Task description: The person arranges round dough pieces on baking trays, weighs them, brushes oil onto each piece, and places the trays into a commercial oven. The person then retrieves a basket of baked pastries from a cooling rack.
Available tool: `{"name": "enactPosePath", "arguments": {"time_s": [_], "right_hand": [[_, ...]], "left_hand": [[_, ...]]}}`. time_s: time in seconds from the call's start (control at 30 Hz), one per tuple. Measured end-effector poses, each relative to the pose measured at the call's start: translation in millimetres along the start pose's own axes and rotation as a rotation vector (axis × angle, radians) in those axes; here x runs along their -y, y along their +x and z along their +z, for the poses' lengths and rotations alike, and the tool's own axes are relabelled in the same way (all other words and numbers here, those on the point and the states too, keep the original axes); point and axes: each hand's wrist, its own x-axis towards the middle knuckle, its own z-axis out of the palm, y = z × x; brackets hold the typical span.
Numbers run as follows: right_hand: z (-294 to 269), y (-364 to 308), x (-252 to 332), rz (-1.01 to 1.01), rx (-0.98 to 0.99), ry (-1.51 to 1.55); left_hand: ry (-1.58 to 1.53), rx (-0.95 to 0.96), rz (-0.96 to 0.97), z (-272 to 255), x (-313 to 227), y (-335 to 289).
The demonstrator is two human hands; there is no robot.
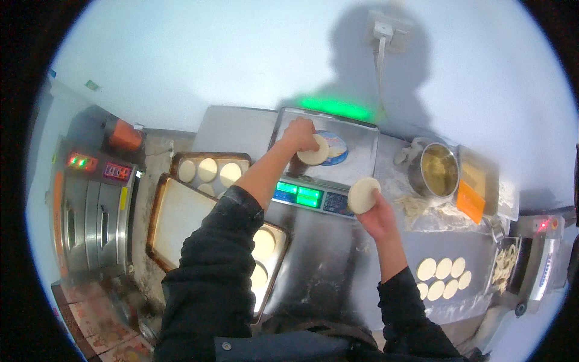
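A flat pale dough round [312, 152] is gripped at its upper edge by my left hand [298, 134], over the metal pan [356, 169] of a digital scale. Behind it on the pan lies a blue and white round item [336, 158], partly covered by the dough. Lit green panels [298, 194] show on the scale's front. In front of the scale's right side, my right hand [380, 217] holds another dough round [363, 194], tilted, with the fingers at its lower right edge.
Baking trays [181, 220] stand at the left, some bearing dough rounds [207, 169]. More rounds [443, 268] lie on the table at the right. A metal pot [439, 171] with yellowish contents stands near an orange scraper [470, 201]. An oven [99, 223] is far left, a machine [543, 259] far right.
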Motion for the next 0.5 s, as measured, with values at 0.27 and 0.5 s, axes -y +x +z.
{"name": "enactPosePath", "arguments": {"time_s": [0.27,0.5], "right_hand": [[-10,-46,-6,0.029,0.02,-0.05],[-4,-55,-16,0.044,0.025,-0.05]], "left_hand": [[-0.124,0.004,0.035,7,6,7],[-0.306,0.053,0.157,-8,2,-12]]}}
